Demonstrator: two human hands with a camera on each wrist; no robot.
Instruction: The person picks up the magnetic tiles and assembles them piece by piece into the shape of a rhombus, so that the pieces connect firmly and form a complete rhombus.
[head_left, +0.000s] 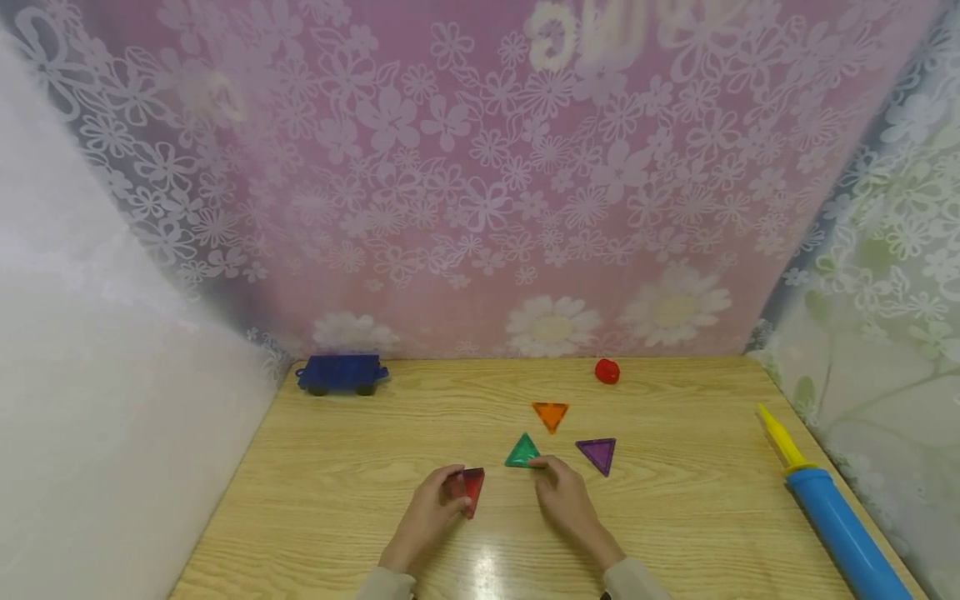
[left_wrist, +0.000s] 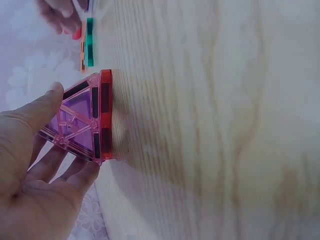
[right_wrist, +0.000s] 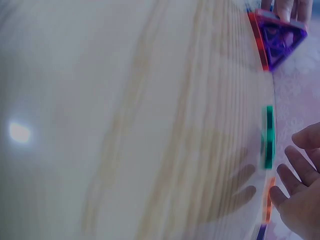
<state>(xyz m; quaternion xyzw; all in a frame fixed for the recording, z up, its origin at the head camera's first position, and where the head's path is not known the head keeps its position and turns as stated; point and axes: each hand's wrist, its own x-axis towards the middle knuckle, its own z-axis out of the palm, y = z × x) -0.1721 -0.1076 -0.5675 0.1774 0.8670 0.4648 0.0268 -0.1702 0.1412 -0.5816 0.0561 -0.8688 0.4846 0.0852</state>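
My left hand [head_left: 429,510] [left_wrist: 42,185] grips upright pink and purple triangular tiles [left_wrist: 75,117] between thumb and fingers; their lower edge meets a red tile [left_wrist: 106,115] [head_left: 472,487] on the table. Around the right corner of a green triangle [head_left: 522,451] [right_wrist: 269,137] is my right hand [head_left: 567,498] [right_wrist: 304,192], its fingers extended and slightly spread. In the right wrist view those fingers hold nothing, and a gap separates them from the green tile. An orange triangle [head_left: 551,416] and a purple triangle [head_left: 598,455] lie behind and to the right of it.
A blue toy wagon [head_left: 343,373] stands at the table's back left. Near the back edge lies a small red object [head_left: 607,372]. A blue and yellow pump [head_left: 840,521] lies along the right edge of the wooden table [head_left: 337,442]. Flowered cloth hangs behind.
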